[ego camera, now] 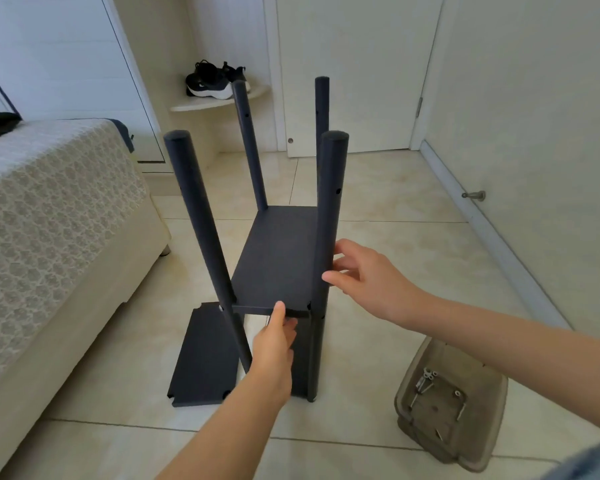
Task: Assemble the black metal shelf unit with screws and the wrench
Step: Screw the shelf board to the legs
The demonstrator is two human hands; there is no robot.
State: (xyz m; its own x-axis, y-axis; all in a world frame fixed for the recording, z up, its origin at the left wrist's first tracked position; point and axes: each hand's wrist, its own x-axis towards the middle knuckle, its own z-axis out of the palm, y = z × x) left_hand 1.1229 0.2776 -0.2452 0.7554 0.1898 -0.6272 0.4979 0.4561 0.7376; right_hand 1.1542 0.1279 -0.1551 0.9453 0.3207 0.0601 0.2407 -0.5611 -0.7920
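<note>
- Black shelf unit [278,258] stands mid-frame on the tiled floor: four round matte posts with screw holes, one flat panel fitted between them.
- Left hand [274,348] pinches the panel's near edge, thumb on top.
- Right hand [368,271], fingers loosely spread, touches the near right post.
- A loose panel [205,358] lies flat at lower left of the unit.

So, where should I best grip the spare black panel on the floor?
Take the spare panel by its long left edge, coming from the bed side. It lies flat, and a post of the shelf unit stands over its right edge.
</note>
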